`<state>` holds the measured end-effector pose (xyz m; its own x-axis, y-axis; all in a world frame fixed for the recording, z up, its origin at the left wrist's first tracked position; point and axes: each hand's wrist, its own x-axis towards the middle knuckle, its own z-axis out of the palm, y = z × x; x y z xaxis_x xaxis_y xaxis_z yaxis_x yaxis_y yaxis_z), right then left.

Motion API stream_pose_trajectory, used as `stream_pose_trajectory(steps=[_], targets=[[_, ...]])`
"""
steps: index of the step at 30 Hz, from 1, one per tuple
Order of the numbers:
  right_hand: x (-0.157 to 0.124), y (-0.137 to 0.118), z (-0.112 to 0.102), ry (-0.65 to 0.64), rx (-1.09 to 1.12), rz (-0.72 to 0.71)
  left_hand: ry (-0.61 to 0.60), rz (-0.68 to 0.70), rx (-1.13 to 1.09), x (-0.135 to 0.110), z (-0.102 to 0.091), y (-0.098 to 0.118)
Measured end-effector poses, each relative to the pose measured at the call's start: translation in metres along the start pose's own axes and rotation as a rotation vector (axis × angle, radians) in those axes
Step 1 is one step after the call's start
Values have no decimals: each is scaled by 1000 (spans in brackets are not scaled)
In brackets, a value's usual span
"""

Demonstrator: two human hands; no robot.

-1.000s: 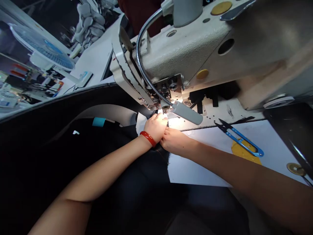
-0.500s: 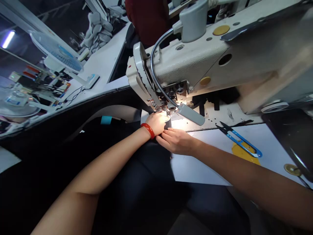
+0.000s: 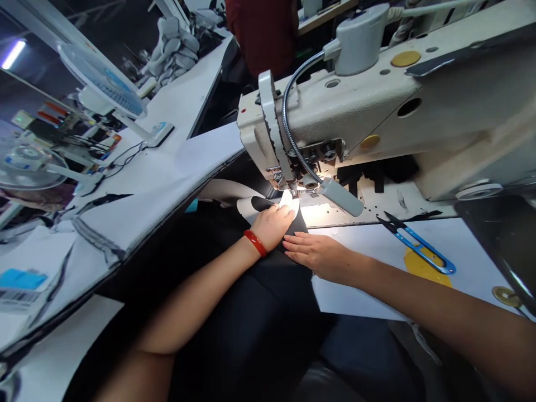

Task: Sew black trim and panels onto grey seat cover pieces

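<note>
My left hand, with a red bangle at the wrist, rests with curled fingers on dark fabric just in front of the needle area of the sewing machine. A white piece shows under its fingertips. My right hand lies flat, fingers stretched out to the left, pressing the same dark fabric at the table edge. A small lamp on a flexible neck lights the spot.
Blue-handled thread snips lie on the white table to the right, near a yellow patch. Small fans and a cluttered white bench stand at the left. A person in dark red stands behind the machine.
The view has shifted, so the machine sits further right. My right hand has flattened out on the fabric. My left hand stays by the needle.
</note>
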<state>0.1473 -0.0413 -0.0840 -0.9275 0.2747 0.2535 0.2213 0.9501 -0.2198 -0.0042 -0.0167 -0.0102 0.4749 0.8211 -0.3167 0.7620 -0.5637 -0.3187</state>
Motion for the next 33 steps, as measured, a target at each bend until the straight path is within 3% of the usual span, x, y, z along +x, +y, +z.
stream_pose_trajectory(steps=[8,14,21,26,33], targets=[[13,18,0,-23,-57,2,-89,-76,-110,15,-13,1],[20,30,2,138,-111,5,36,-64,-168,28,5,-7],[14,0,7,348,-309,63,126,-52,-271,21,21,-9],[18,-2,13,315,-304,85,275,-3,-324,24,33,-10],[33,15,10,191,-208,132,263,64,-338,35,30,-19]])
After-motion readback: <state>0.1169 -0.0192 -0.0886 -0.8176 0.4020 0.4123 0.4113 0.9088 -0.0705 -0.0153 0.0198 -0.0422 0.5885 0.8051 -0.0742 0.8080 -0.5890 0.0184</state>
